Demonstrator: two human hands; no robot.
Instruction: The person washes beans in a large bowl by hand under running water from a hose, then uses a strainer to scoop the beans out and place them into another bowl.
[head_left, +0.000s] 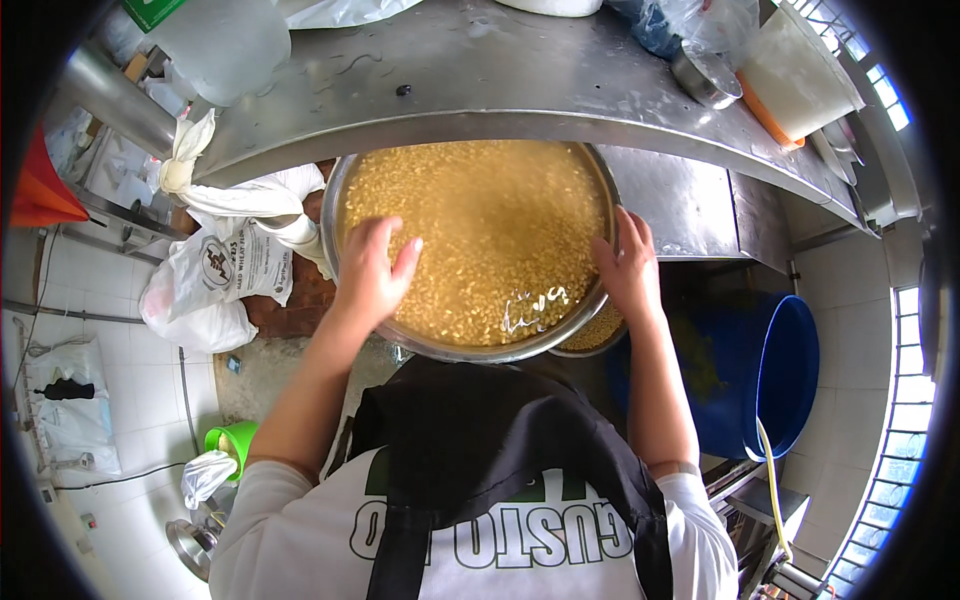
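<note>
Head view, looking down. A wide steel bowl filled with yellow grains under cloudy water sat tilted at the near edge of a steel worktop, its far rim tucked under the worktop's lip. The left hand lay in the grains at the bowl's left side, fingers spread and loosely curled, its grip open and closed on nothing. The right hand clasped the bowl's right rim, fingers over the edge, its grip shut on the rim.

Progress, as judged from this frame: the grains were fully wetted and the water was turbid, so the washing looked under way; the water had not been poured off. A second, smaller vessel with grains showed just beneath the bowl's right edge.

Edges and room: the worktop's lip crowded the bowl from above, leaving little clearance on the far side. To the right and below stood a blue tub with a pale hose over its wall, near the right forearm. To the left, white plastic bags hung just beside the bowl's rim. The person's black apron closed off the near side.
</note>
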